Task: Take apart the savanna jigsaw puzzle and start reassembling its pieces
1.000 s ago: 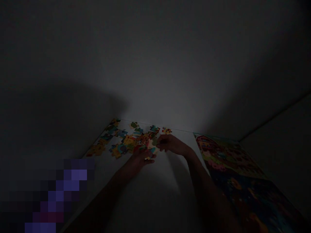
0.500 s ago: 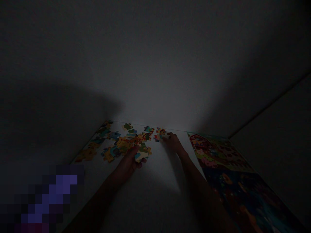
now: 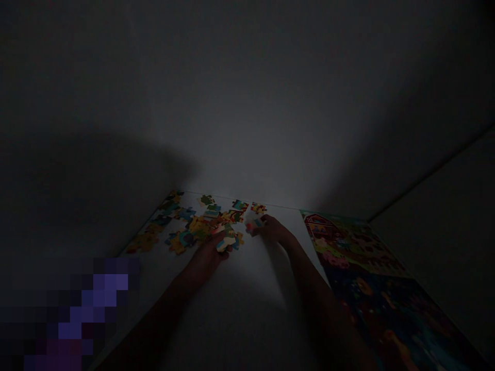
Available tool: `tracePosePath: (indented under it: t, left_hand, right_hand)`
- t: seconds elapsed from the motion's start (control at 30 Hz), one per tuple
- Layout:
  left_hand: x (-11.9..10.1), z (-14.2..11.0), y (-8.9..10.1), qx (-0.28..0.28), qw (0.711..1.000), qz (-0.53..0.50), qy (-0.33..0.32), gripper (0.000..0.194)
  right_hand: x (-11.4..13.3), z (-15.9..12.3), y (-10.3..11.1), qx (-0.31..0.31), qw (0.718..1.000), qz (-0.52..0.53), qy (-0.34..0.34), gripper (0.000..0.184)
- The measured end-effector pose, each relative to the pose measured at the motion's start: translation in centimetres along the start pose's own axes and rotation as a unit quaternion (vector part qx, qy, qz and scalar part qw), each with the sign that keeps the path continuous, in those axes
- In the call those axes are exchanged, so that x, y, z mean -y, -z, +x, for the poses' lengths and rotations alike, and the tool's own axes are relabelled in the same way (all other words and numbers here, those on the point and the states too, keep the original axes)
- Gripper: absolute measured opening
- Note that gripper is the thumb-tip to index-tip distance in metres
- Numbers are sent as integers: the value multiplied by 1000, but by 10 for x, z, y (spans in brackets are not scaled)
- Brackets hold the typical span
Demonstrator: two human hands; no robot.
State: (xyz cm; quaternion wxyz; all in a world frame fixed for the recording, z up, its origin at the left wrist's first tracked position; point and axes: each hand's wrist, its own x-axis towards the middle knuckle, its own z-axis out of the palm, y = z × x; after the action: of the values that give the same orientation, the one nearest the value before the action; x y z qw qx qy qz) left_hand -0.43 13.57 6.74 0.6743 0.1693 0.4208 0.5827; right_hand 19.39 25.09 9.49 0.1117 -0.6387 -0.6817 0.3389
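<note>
My left hand (image 3: 211,252) is closed around a few jigsaw puzzle pieces (image 3: 227,240), printed in green, cream and blue. To its right, my right hand (image 3: 273,229) pinches a single puzzle piece (image 3: 253,225) with red and pale blue on it, slightly blurred. Just beyond that hand a yellow and red puzzle piece (image 3: 258,208) lies on the white table (image 3: 251,288). A loose spread of several colourful pieces (image 3: 199,226) covers the tabletop beyond and to the left of my left hand. The dim light hides finer print on the pieces.
On the right lie a farm picture with a red barn (image 3: 348,239) and, nearer me, a dark blue picture (image 3: 390,314). A pale wall (image 3: 247,129) rises behind the table's far edge. A pixelated patch covers the lower left.
My right hand has lifted the red and pale blue puzzle piece and drawn it slightly toward me and my left hand. My left hand keeps its pieces, now tilted a little differently.
</note>
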Motion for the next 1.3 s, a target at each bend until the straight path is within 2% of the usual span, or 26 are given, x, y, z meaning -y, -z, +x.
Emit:
tracePosePath:
  t: [0.03, 0.1, 0.17, 0.23, 0.3, 0.33, 0.43, 0.53, 0.63, 0.7, 0.8, 0.87, 0.97, 1.03, 1.13, 1.3]
  left_hand:
    - [0, 0, 0, -1, 1000, -3, -1, 31]
    - [0, 0, 0, -5, 1000, -11, -5, 28]
    - [1, 0, 0, -4, 1000, -15, -10, 24]
    - [2, -1, 1, 5, 1000, -15, -12, 23]
    - [2, -2, 1, 14, 1000, -15, -14, 25]
    - [2, -3, 0, 17, 1000, -16, -15, 25]
    - [1, -6, -1, 24, 999, -17, -19, 24]
    - [1, -7, -3, 36, 999, -15, -18, 26]
    - [1, -7, -4, 42, 999, -12, -17, 30]
    - [0, -7, -3, 39, 999, -11, -18, 32]
    - [-1, -5, -3, 24, 1000, -10, -11, 30]
    - [-1, -4, -2, 10, 1000, -10, 0, 27]
    - [-1, -3, -1, -15, 1000, -11, 18, 24]
    - [-1, -2, 0, -34, 999, -11, 24, 25]
    - [-1, -3, 1, -56, 998, -9, 30, 30]
    - [1, -4, -1, -49, 998, 10, 27, 32]
  right_hand:
    - [-1, -2, 6, 16, 1000, 15, 16, 32]
    - [0, -9, 15, 52, 994, 83, 56, 29]
    - [3, -15, 20, 93, 971, 200, 97, 34]
    - [8, -21, 20, 130, 936, 306, 117, 48]
    - [16, -24, 15, 150, 916, 353, 117, 55]
    - [20, -24, 10, 152, 911, 365, 117, 52]
    - [31, -20, -12, 126, 904, 387, 130, 39]
    - [39, -15, -41, 35, 904, 392, 168, 42]
    - [44, -18, -61, -32, 906, 360, 218, 41]
    - [47, -24, -63, -52, 917, 298, 262, 37]
    - [47, -31, -48, -117, 928, 185, 301, 34]
    - [38, -25, -34, -178, 931, 137, 287, 35]
    - [12, -3, -18, -247, 935, 91, 237, 36]
    - [-10, 14, -16, -256, 945, 23, 200, 38]
    - [-35, 28, -19, -234, 955, -75, 163, 46]
    - [-44, 28, -13, -186, 969, -102, 128, 29]
